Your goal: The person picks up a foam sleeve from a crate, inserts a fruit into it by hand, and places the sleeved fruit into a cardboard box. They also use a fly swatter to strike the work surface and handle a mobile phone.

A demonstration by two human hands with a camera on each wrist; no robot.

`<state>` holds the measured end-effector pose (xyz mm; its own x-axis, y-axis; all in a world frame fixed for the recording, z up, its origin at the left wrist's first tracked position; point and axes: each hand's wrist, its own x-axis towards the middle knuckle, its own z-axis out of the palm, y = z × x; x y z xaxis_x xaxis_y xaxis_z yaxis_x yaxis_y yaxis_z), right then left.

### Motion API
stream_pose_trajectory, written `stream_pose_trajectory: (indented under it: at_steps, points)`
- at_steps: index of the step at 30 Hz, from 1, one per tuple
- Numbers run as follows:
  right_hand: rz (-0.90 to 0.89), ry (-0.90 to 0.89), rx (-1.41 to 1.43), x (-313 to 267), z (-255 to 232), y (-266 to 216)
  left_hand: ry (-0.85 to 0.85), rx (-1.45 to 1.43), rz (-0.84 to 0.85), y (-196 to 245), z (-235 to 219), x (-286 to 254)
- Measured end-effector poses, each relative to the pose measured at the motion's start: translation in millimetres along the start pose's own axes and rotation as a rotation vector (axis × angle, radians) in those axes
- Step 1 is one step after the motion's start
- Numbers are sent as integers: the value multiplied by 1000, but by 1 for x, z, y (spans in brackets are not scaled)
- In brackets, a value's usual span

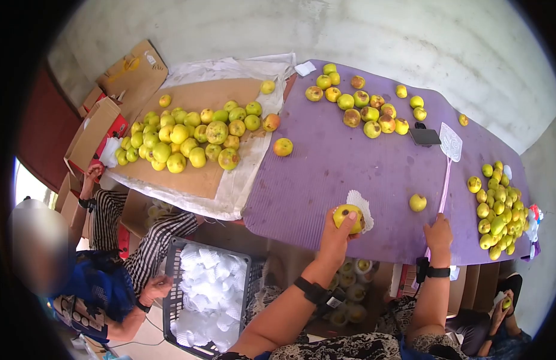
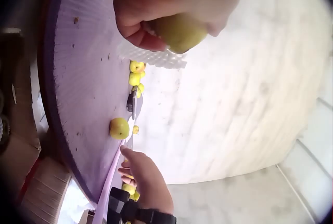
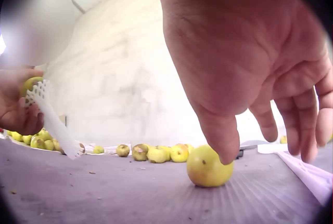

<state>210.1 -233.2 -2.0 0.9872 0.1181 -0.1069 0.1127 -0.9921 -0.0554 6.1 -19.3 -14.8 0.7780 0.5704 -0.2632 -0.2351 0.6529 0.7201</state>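
My left hand (image 1: 335,241) grips a yellow-green apple (image 1: 346,217) over the front of the purple mat (image 1: 326,180). A white foam net sleeve (image 1: 358,200) is held along with it, hanging by the fruit in the right wrist view. Near the mat's front edge hovers my right hand (image 1: 437,235), its fingers loosely spread and bent downward with nothing in them. A lone apple (image 1: 418,203) sits on the mat just beyond that hand. The pink-handled fly swatter (image 1: 451,143) lies beside it, its handle passing behind the right hand in the head view.
Apples (image 1: 499,210) are heaped at the right, bruised ones (image 1: 352,117) lie at the back, and a large pile (image 1: 188,135) covers cardboard at the left. A dark phone-like object (image 1: 424,137) lies near the swatter. A crate (image 1: 248,264) of foam nets stands below, beside a seated person (image 1: 104,294).
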Motion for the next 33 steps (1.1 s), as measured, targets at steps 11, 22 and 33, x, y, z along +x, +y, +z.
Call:
stream_pose_trajectory:
  at_steps: [11,22,33]
  points:
    - [-858,-221,843,-85,-64,-92,2,193,169,8,1,2]
    - [-1322,-540,805,-42,-44,-276,337,-199,442,54,-42,36]
    - [-1161,272,714,131,-4,-522,-321,786,-54,131,-105,44]
